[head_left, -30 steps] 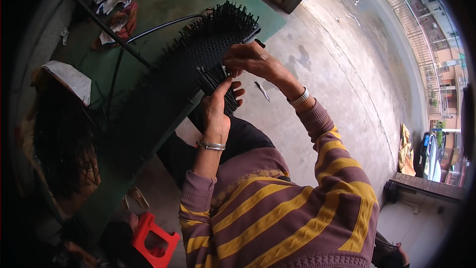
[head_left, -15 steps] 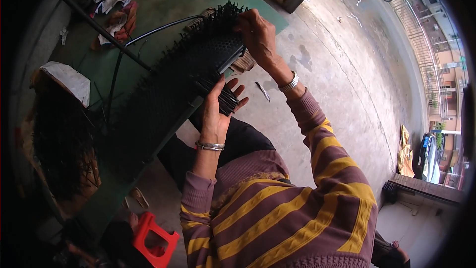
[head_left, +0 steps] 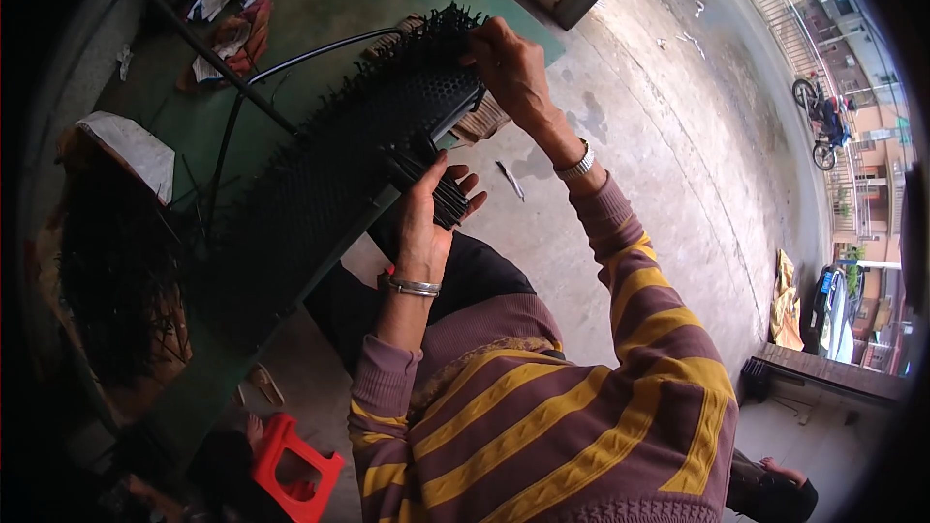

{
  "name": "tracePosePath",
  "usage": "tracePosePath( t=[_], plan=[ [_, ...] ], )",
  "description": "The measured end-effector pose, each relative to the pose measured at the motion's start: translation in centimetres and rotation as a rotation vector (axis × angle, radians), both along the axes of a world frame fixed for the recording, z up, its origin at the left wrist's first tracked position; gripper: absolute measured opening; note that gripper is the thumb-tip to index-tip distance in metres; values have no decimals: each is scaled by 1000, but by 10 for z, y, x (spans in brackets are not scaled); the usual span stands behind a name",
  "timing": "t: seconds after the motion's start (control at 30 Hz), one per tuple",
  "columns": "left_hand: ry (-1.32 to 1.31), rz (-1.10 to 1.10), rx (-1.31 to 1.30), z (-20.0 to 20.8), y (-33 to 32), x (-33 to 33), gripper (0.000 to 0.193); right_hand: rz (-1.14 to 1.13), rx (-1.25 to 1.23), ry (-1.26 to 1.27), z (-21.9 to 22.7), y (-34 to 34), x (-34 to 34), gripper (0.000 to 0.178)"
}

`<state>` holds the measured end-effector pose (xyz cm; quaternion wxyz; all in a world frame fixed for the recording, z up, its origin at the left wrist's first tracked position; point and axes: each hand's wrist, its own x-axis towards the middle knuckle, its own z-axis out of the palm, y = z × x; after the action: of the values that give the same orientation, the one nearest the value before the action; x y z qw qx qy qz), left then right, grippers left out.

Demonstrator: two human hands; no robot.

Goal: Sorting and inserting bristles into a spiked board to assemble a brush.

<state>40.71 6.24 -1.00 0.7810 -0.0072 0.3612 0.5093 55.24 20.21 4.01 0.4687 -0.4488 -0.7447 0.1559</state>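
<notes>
My right hand [head_left: 511, 68] is closed in a pinch at the far right corner of a black perforated panel [head_left: 412, 114]. Whatever sits between its fingertips is too small and dark to make out. Dark bristly tufts [head_left: 441, 34] stand along the panel's far edge, close to those fingers. Lower down, beside the panel's near edge, my left hand [head_left: 423, 223] cradles a bundle of thin black sticks [head_left: 449, 201], with the thumb across it and the fingers curled beneath. Shadow hides much of the panel's left part.
A green tabletop [head_left: 199, 383] lies under the panel. To the left, a box with a pale flap [head_left: 136, 153] holds dark strands [head_left: 116, 271]. A black pipe [head_left: 174, 15] crosses behind. Below are a red stool [head_left: 273, 484] and another person's foot [head_left: 254, 428]. A motorbike [head_left: 823, 124] is outside.
The motorbike outside has moved from the top edge down along the fence at the right. Both hands stay nearly in place, the right still pinched at the panel's corner.
</notes>
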Motion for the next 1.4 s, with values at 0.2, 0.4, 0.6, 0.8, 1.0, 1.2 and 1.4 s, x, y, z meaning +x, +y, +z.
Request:
tracePosePath(
  t=[0.2, 0.4, 0.6, 0.8, 1.0, 1.2, 1.4],
  plan=[
    [43, -8, 7, 3, -1, -3, 21, 43, 7, -59, 4, 0, 3, 5],
    [71, -9, 37, 7, -2, -2, 23, 92, -22, -121, 12, 11, 3, 8],
    [81, -20, 30, 10, -4, -3, 19, 161, -144, -50, 9, 24, 4, 11],
    [115, -9, 25, 12, -3, -4, 16, -43, 204, -383, -3, 27, -5, 6],
    [155, 2, 11, 15, -2, -5, 17, -210, 227, -581, -12, 17, -10, 23],
    [162, 4, 23, 19, -3, -7, 18, -237, 199, -634, -18, 4, -9, 29],
    [195, -8, 37, 23, -4, -5, 21, -161, 166, -316, -7, 7, -9, 24]
  ],
)
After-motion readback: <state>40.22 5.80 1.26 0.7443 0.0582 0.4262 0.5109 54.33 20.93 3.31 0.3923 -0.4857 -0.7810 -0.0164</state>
